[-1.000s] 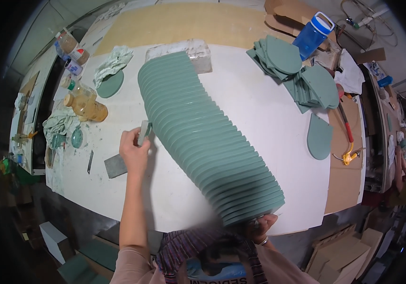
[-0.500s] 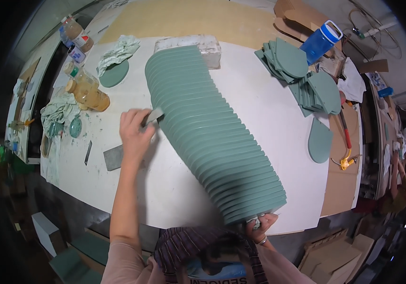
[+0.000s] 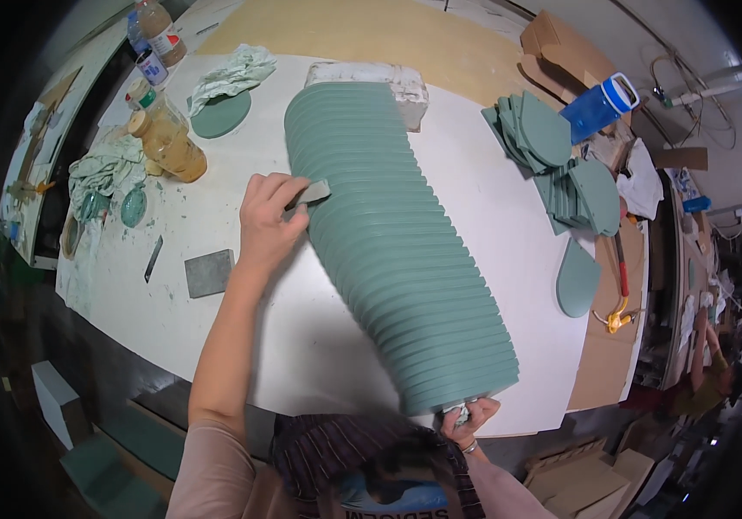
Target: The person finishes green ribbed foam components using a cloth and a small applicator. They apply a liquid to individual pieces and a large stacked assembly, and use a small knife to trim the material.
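Note:
A long row of green panels [image 3: 388, 251] with rounded edges, packed face to face, runs from the far middle of the table toward me. My left hand [image 3: 270, 221] pinches a small flat grey piece [image 3: 314, 192] between thumb and fingers; its tip touches the row's rounded left side. At the near end, my right hand [image 3: 475, 419] is closed on a crumpled pale cloth [image 3: 454, 409], close against the last panel. Some of its fingers are hidden. Behind the far end sits a whitish block [image 3: 412, 95].
On the left are a grey rectangular slab [image 3: 209, 273], a dark thin blade [image 3: 154, 259], bottles [image 3: 172, 151] and rags [image 3: 107, 169]. Loose green panels [image 3: 544, 130], a blue bottle [image 3: 596, 108] and a red-and-yellow tool [image 3: 621, 285] lie right. Another person [image 3: 713, 372] is at far right.
My left hand has moved slightly along the row's left side, and the grey piece now reaches further over the panel edges. The whole view has shifted a little. My right hand stays at the near end.

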Action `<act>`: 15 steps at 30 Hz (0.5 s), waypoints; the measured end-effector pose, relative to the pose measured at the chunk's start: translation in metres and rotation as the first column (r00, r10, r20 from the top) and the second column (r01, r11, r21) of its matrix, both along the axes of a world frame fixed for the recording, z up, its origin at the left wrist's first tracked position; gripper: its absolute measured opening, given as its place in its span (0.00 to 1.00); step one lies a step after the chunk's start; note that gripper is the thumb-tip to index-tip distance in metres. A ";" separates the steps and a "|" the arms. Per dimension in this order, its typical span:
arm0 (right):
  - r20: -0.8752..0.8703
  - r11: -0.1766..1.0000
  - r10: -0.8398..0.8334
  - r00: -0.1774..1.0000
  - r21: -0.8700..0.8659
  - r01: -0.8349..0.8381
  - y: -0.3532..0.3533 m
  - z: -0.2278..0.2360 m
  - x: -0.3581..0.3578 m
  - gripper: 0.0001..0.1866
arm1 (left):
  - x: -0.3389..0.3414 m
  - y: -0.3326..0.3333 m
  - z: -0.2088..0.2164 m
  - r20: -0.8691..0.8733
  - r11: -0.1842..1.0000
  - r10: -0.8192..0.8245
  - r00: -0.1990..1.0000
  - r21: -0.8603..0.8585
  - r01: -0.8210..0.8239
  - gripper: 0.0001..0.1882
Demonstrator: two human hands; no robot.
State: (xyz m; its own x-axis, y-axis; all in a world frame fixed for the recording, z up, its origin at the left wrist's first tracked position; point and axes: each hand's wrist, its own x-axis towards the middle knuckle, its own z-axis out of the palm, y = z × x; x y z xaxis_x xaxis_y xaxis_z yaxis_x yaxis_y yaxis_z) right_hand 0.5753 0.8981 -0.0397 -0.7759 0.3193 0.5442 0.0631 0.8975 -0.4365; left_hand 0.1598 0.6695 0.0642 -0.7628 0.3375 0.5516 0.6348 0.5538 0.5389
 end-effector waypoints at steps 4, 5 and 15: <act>-0.016 1.000 -0.024 1.000 -0.012 0.024 -0.004 0.001 -0.001 0.24 | 0.007 -0.019 -0.018 -0.051 0.997 0.047 0.998 -0.051 -0.050 0.17; -0.009 0.999 -0.034 0.999 -0.013 0.034 -0.004 0.001 -0.001 0.25 | 0.006 -0.018 -0.020 -0.043 0.999 0.038 0.998 -0.027 -0.039 0.17; 0.008 0.998 -0.048 0.999 -0.035 0.048 -0.001 0.000 0.002 0.25 | -0.002 -0.012 -0.005 -0.075 1.000 -0.006 0.997 -0.015 0.004 0.17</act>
State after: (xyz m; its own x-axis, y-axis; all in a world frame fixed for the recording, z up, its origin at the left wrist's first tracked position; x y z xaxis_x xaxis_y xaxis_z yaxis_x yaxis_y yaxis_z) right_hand 0.5773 0.8968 -0.0399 -0.7630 0.3750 0.5265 0.1092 0.8776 -0.4667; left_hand 0.1580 0.6573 0.0596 -0.7177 0.3501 0.6019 0.6758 0.5583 0.4812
